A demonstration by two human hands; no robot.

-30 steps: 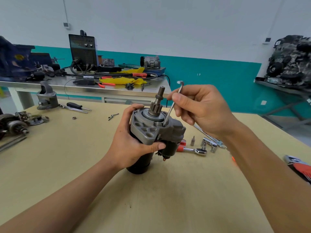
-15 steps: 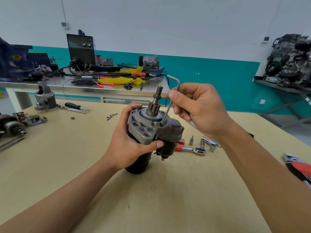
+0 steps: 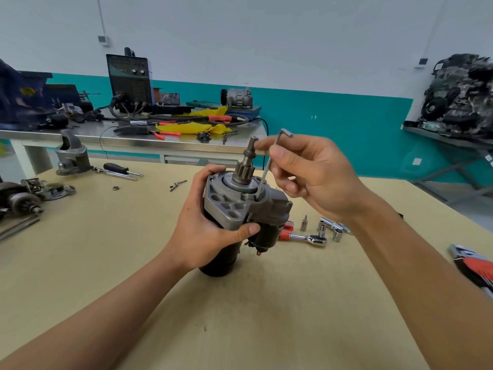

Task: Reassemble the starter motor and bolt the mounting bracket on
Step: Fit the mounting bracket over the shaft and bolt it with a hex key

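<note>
The right hand (image 3: pixel 314 180) is closed to a pinch. Its thumb and forefinger hold an L-shaped hex key (image 3: pixel 265 174) high on the long shank, with the short leg uppermost. The key's lower tip is down at the top face of the grey cast mounting bracket (image 3: pixel 226 206). It is probably in a bolt head there, though the seat is too small to make out.

The left hand (image 3: pixel 210 231) is wrapped round the starter motor (image 3: pixel 269 209) just under the bracket, with the thumb across the front and the fingers (image 3: pixel 210 173) curled behind. It holds the motor upright with its black base on the tan surface (image 3: pixel 266 316). The pinion shaft (image 3: pixel 245 166) stands up just beside the key.

The motor looks heavy and rigid. Its smooth black casing may twist in the palm under torque, so the lugged bracket is the better place to grip. The key is thin, stiff and light. Held this high it suits spinning a bolt down, while final tightening would likely need the short leg as a lever.

A ratchet (image 3: pixel 306 237) and loose sockets (image 3: pixel 322 228) lie near the motor on its right.
</note>
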